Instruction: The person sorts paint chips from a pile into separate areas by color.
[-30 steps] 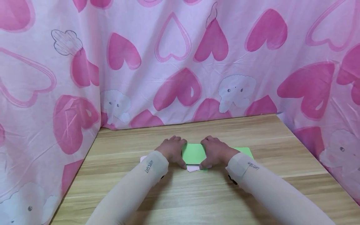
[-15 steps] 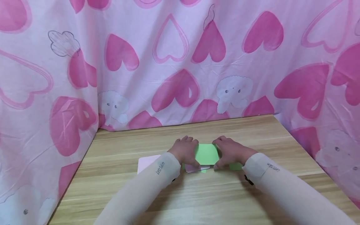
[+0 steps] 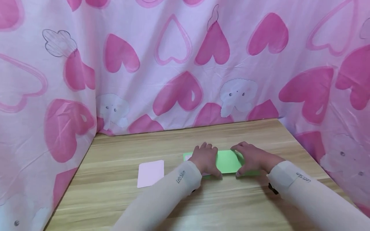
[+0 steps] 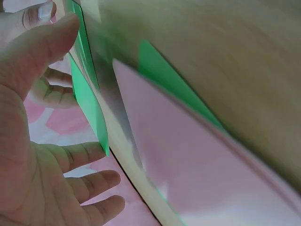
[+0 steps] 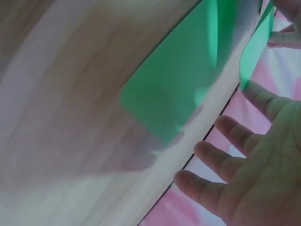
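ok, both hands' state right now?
Left hand: holding the raised green card by one side.
Right hand: holding the opposite side of that green card.

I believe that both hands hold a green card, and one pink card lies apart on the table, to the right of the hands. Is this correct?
Only the side is wrong: the left hand and right hand hold a green card, but the head view shows the pink card apart on the table to their left.
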`<state>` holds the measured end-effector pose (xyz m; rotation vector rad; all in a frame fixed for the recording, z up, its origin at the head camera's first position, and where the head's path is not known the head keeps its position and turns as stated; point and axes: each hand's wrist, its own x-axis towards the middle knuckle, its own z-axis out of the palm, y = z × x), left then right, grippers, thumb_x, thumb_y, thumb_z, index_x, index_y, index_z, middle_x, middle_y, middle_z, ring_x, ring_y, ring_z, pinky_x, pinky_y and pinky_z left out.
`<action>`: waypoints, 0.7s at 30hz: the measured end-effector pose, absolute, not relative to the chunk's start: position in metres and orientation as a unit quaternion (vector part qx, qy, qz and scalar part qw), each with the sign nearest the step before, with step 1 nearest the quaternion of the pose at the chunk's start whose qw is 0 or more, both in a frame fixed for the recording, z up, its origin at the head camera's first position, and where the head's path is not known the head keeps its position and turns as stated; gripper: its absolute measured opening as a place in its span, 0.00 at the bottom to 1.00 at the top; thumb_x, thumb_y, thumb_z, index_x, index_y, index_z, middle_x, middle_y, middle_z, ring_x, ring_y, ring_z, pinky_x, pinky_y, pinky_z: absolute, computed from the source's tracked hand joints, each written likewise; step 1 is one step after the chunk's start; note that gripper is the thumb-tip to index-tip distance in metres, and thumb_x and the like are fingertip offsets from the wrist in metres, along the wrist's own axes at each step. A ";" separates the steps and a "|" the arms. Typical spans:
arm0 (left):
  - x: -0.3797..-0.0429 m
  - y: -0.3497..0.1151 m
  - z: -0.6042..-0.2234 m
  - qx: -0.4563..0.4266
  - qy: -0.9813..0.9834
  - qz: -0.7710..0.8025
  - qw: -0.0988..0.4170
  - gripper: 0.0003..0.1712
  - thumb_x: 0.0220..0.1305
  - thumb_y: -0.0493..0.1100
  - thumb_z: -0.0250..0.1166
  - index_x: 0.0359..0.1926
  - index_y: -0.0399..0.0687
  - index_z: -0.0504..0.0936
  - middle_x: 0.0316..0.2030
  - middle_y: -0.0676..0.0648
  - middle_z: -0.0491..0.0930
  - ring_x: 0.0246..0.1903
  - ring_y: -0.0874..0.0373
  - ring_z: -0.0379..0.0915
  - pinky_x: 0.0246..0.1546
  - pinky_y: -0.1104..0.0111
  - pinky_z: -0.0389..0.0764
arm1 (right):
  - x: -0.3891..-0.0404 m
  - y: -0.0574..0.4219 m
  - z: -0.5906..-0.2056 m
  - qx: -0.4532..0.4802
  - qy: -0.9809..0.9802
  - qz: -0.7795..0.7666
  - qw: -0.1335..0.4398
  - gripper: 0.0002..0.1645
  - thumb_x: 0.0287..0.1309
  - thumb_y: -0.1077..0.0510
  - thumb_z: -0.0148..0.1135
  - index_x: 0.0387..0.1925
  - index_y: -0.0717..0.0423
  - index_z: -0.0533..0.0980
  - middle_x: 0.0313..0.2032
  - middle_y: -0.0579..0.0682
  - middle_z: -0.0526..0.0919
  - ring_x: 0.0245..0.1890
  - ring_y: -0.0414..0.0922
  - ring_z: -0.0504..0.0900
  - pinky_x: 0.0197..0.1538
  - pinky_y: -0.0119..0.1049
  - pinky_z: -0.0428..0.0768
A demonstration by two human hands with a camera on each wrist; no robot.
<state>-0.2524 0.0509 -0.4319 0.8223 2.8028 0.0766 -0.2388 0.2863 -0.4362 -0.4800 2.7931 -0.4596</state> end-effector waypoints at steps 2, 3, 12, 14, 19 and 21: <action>-0.251 0.059 -0.432 0.278 0.954 0.031 0.110 0.57 0.45 0.74 0.79 0.72 0.54 0.73 0.68 0.49 0.75 0.77 0.46 0.61 0.77 0.48 0.64 | -0.237 0.293 -0.437 -0.161 0.964 -0.159 0.136 0.64 0.33 0.37 0.90 0.72 0.53 0.70 0.66 0.61 0.72 0.62 0.61 0.75 0.63 0.63 0.80; -0.250 0.063 -0.432 0.278 0.954 0.034 0.109 0.57 0.45 0.74 0.79 0.71 0.54 0.73 0.68 0.49 0.75 0.77 0.46 0.61 0.77 0.48 0.64 | -0.237 0.297 -0.438 -0.157 0.965 -0.160 0.138 0.65 0.32 0.38 0.90 0.72 0.53 0.71 0.66 0.61 0.72 0.61 0.60 0.75 0.62 0.62 0.80; -0.246 0.093 -0.437 0.269 0.958 0.027 0.098 0.54 0.45 0.75 0.78 0.70 0.57 0.74 0.65 0.52 0.77 0.75 0.49 0.63 0.76 0.51 0.66 | -0.230 0.324 -0.438 -0.143 0.967 -0.159 0.143 0.65 0.32 0.40 0.90 0.73 0.53 0.69 0.63 0.62 0.73 0.57 0.59 0.76 0.58 0.60 0.81; -0.245 0.098 -0.437 0.270 0.958 0.028 0.097 0.54 0.45 0.75 0.79 0.70 0.58 0.74 0.64 0.53 0.78 0.73 0.50 0.65 0.75 0.52 0.67 | -0.229 0.329 -0.438 -0.138 0.967 -0.159 0.145 0.65 0.32 0.40 0.90 0.73 0.54 0.69 0.63 0.62 0.73 0.58 0.60 0.76 0.60 0.62 0.81; -0.245 0.112 -0.440 0.270 0.958 0.031 0.096 0.52 0.44 0.75 0.79 0.68 0.59 0.76 0.59 0.54 0.79 0.70 0.52 0.67 0.72 0.54 0.70 | -0.227 0.341 -0.442 -0.127 0.967 -0.159 0.153 0.66 0.33 0.40 0.90 0.74 0.54 0.69 0.63 0.62 0.73 0.61 0.62 0.75 0.63 0.66 0.78; -0.245 0.116 -0.442 0.267 0.959 0.029 0.094 0.52 0.44 0.75 0.79 0.67 0.60 0.76 0.58 0.54 0.79 0.69 0.52 0.67 0.71 0.54 0.71 | -0.227 0.344 -0.444 -0.125 0.967 -0.160 0.153 0.66 0.32 0.41 0.90 0.74 0.54 0.69 0.62 0.63 0.73 0.60 0.62 0.75 0.63 0.67 0.78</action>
